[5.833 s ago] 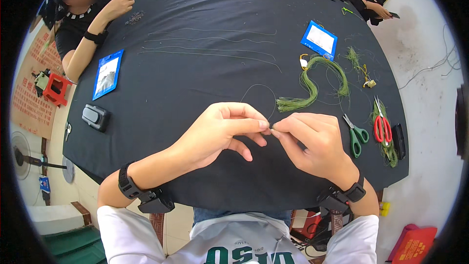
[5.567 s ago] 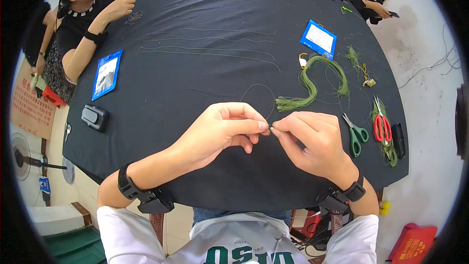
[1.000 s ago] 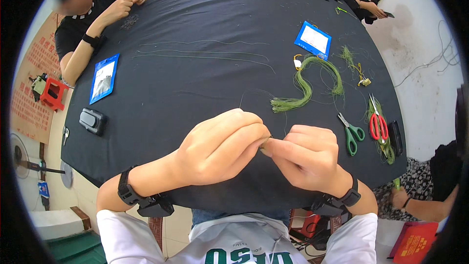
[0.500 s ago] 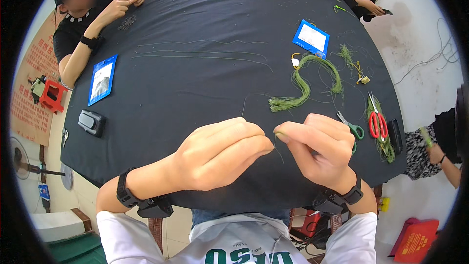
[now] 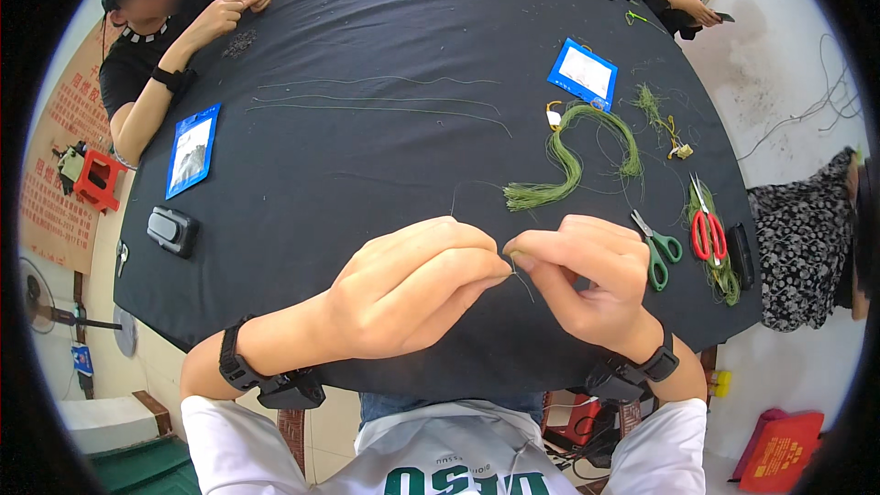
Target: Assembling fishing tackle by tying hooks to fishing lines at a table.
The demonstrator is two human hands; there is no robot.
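Observation:
My left hand (image 5: pixel 412 284) is closed in a pinch, its fingertips at the middle of the near table. Close against them, my right hand (image 5: pixel 591 268) pinches as well with thumb and forefinger. A thin green thread (image 5: pixel 523 287) runs at the fingertips of both hands, with its short tail hanging below. Another fine strand rises from behind the left hand onto the cloth. Whatever lies inside the pinches is hidden by the fingers. Beyond my right hand lies a curved bundle of green thread (image 5: pixel 570 165) with a white tag.
Green-handled scissors (image 5: pixel 662 252) and red-handled scissors (image 5: pixel 709 231) lie right, the latter on more thread. Blue-edged packets (image 5: pixel 585 73) (image 5: pixel 192 151) and a black-grey box (image 5: pixel 171 230) rest on the black cloth (image 5: pixel 367 156). Single threads stretch across the middle. Two people sit at the far side.
My right hand has shifted slightly left, so its fingertips now nearly meet those of my left hand. The left hand has barely moved. The person standing at the right has turned or moved.

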